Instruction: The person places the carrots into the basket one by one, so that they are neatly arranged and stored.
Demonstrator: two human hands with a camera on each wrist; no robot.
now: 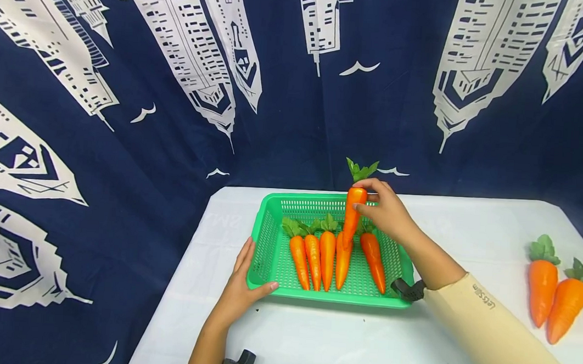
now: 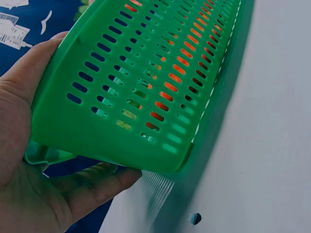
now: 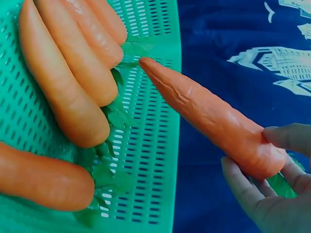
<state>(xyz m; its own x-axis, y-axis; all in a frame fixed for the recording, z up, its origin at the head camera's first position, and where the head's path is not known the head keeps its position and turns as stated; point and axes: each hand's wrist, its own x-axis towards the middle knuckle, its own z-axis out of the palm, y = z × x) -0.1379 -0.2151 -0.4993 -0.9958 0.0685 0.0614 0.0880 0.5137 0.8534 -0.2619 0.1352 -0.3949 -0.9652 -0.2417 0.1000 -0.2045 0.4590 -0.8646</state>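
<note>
My right hand (image 1: 386, 209) pinches an orange carrot (image 3: 214, 121) near its leafy top, thumb on one side and fingers on the other. That carrot hangs tip down above the back right of a green plastic basket (image 1: 335, 297). Several carrots (image 1: 326, 261) lie side by side in the basket, their leaves toward the back wall. At the basket's front left corner, my left hand (image 1: 241, 286) holds on, with the thumb (image 2: 34, 60) over the rim and the fingers (image 2: 97, 191) along the outside of the left wall.
Two larger carrots (image 1: 542, 291) lie together on the white table (image 1: 322, 343) at the far right. A dark blue cloth (image 1: 324, 123) with white building prints hangs behind the table's back edge. The basket stands close to that edge.
</note>
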